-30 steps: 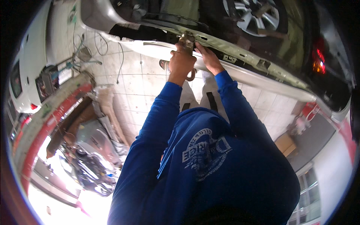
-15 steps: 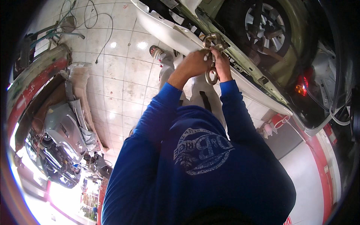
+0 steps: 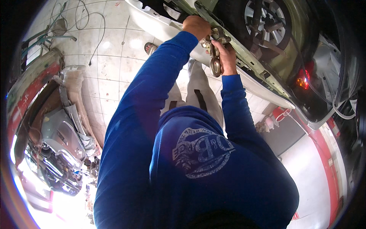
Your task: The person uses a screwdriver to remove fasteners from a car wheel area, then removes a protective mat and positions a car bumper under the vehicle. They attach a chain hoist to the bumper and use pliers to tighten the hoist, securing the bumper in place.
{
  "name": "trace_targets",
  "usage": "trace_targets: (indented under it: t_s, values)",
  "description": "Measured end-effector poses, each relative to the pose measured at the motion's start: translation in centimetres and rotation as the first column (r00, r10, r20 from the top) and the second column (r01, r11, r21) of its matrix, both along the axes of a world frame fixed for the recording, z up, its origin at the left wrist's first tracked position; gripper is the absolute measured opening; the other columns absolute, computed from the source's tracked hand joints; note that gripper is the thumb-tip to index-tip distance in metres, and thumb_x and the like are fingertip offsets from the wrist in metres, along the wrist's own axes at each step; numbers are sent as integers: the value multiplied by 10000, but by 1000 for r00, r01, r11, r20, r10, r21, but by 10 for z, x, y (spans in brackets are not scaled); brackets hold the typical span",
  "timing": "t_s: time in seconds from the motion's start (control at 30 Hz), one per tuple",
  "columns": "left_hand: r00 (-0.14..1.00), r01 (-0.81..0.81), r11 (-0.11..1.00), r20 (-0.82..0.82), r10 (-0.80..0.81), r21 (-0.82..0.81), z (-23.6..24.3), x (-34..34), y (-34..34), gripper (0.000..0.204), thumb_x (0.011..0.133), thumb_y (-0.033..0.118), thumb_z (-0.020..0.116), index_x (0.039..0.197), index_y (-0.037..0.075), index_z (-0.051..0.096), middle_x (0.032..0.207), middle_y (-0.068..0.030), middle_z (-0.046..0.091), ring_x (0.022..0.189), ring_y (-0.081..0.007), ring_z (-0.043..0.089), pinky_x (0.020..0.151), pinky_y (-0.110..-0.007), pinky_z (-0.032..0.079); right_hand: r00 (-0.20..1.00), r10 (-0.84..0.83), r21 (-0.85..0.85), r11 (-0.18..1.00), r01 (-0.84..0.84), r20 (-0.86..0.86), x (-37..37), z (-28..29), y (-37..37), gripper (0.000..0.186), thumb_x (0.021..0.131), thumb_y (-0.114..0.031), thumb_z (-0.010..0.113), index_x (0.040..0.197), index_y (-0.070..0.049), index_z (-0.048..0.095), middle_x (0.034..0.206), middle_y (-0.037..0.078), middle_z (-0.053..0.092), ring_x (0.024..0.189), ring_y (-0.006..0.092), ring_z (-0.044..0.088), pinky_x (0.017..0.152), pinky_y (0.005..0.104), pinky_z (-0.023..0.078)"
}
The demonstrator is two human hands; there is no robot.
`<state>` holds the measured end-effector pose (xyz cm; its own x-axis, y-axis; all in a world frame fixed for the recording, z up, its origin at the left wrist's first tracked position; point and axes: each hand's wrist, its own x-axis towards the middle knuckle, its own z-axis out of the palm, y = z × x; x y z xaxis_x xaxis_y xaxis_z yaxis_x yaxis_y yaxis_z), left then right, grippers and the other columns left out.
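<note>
The right hand is curling its fingers around a dull grey metal wrench with a ring end, which is hanging just below a metal fitting on the pale green car sill. The left hand is pressing closed onto the same fitting, just left of the tool; what its fingers are gripping cannot be told. Farther right, a silver spoked wheel is sitting in its arch. Both blue sweatshirt sleeves are reaching up over the white tiled floor.
</note>
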<state>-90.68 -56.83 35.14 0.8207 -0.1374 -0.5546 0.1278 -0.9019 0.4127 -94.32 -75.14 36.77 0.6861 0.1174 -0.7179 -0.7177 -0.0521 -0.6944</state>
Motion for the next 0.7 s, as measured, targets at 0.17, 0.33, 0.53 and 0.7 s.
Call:
trace_targets:
  t_s: [0.17,0.33,0.53,0.7]
  values:
    - [999,23,1000,49,-23,12,-7,-4,-3,367,957,383,602,1102,101,786,1103,-167,757,1081,-362,713,923,-470,567,961,137,-257,963,-73,238,-10,-29,-15,462,814,-255,865,1115,50,692,1058,138,749,872,207,717,796,353,570]
    - [990,114,986,69,-123,123,-4,-4,-8,304,935,268,606,1094,85,788,1111,-127,767,1074,-320,728,891,-455,584,908,106,-326,945,36,405,-18,-33,-1,528,778,-314,883,1079,73,687,1065,173,755,967,233,727,850,357,564]
    - [989,77,991,118,-90,110,-16,-9,-8,267,937,229,608,1077,102,795,1122,-111,769,1073,-290,735,880,-430,587,966,-98,-20,994,106,241,-11,-31,7,466,781,-239,861,1107,46,689,1029,96,747,900,225,712,825,333,558]
    - [995,66,988,61,-75,138,2,-3,-7,244,932,214,625,1079,127,799,1109,-98,772,1089,-282,730,876,-418,587,972,-187,125,971,204,-141,12,-6,17,270,846,-167,777,1079,-53,703,925,57,719,777,182,702,649,307,569]
